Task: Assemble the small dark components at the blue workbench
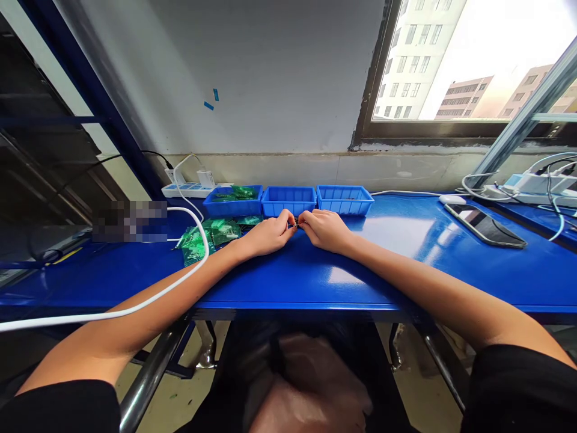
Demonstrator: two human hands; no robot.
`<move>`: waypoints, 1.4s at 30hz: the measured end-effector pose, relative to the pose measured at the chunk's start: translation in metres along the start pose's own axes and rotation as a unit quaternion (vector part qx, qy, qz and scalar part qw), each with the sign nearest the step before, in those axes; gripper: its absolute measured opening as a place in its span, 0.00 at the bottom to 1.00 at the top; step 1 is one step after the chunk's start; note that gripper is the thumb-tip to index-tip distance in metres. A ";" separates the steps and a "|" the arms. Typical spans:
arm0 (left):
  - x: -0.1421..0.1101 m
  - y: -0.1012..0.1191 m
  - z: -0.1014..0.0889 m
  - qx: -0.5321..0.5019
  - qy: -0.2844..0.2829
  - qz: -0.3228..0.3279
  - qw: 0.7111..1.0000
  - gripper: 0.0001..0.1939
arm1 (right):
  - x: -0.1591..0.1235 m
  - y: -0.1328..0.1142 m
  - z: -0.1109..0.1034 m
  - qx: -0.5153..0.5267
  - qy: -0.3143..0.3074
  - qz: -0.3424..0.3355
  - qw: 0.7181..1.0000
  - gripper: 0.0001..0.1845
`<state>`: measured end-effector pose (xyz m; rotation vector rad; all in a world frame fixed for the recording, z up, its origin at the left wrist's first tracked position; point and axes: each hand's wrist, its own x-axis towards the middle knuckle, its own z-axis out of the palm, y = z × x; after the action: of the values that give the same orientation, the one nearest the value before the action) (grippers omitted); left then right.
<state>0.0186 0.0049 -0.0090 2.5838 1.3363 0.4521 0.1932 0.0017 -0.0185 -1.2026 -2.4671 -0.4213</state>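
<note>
My left hand (271, 233) and my right hand (325, 229) meet above the blue table, just in front of the middle blue bin (289, 201). Fingers of both hands pinch one small dark part (296, 225), too small to name. Left of my left hand lie green plastic packets (205, 237), touching the table. The left blue bin (233, 206) has more green pieces inside it. Beyond my right hand stands the right blue bin (345, 201), with a few tiny dark bits in it.
A white cable (201, 252) loops across my left forearm. A phone (484, 225) lies on the right of the blue table (270, 288), near a white case (452, 199). Power strips with plugs and cords sit at the back left (192, 190) and far right.
</note>
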 end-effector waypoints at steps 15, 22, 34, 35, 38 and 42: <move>0.000 0.000 -0.001 0.021 -0.015 0.000 1.000 0.08 | 0.001 -0.001 -0.003 -0.005 -0.022 -0.001 1.000 0.13; -0.002 0.000 -0.002 0.018 -0.011 0.004 1.000 0.09 | 0.000 0.000 0.000 0.004 -0.019 -0.006 1.000 0.13; 0.000 0.000 -0.002 0.034 -0.022 0.007 0.999 0.10 | 0.000 0.000 -0.002 0.002 -0.018 -0.008 1.000 0.14; 0.000 0.000 -0.002 0.031 -0.022 0.008 0.999 0.10 | 0.000 0.000 -0.002 0.002 -0.017 -0.006 1.000 0.14; -0.001 0.001 -0.003 0.026 -0.023 0.011 0.999 0.09 | 0.000 -0.001 -0.002 0.002 -0.015 -0.005 1.000 0.14; -0.001 0.001 -0.003 0.039 -0.026 0.018 0.999 0.08 | 0.000 -0.001 -0.002 0.000 -0.022 -0.016 1.000 0.13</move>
<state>0.0174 0.0032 -0.0057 2.6666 1.3172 0.3422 0.1931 0.0003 -0.0164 -1.1869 -2.5259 -0.4082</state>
